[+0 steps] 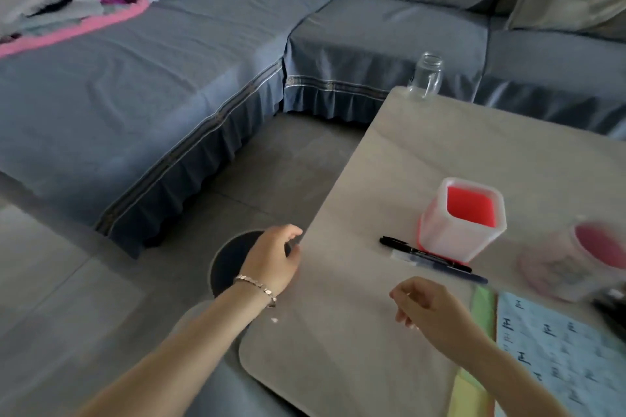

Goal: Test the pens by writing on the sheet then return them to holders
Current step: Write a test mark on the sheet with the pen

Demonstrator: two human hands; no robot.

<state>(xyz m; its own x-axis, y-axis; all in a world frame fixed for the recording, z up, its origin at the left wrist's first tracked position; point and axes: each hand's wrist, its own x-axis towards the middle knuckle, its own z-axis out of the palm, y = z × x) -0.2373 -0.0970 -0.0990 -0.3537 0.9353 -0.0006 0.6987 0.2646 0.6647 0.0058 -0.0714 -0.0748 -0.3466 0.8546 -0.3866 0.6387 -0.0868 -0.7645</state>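
1. A black pen and a blue pen are seen lying on the tabletop just beyond the right hand, touching the foot of the red holder. No pen is seen inside it.
2. The sheet lies to the right of the right hand. Dark characters are seen on it, but whether they were made by these pens cannot be told.
3. Returning both pens is judged to be left. A second holder, blurred, stands further right.
4. The left hand is set at the tabletop's edge with its fingers curled. Whether the edge is gripped cannot be told.
5. The right hand is held over the tabletop, loosely curled, with nothing held.
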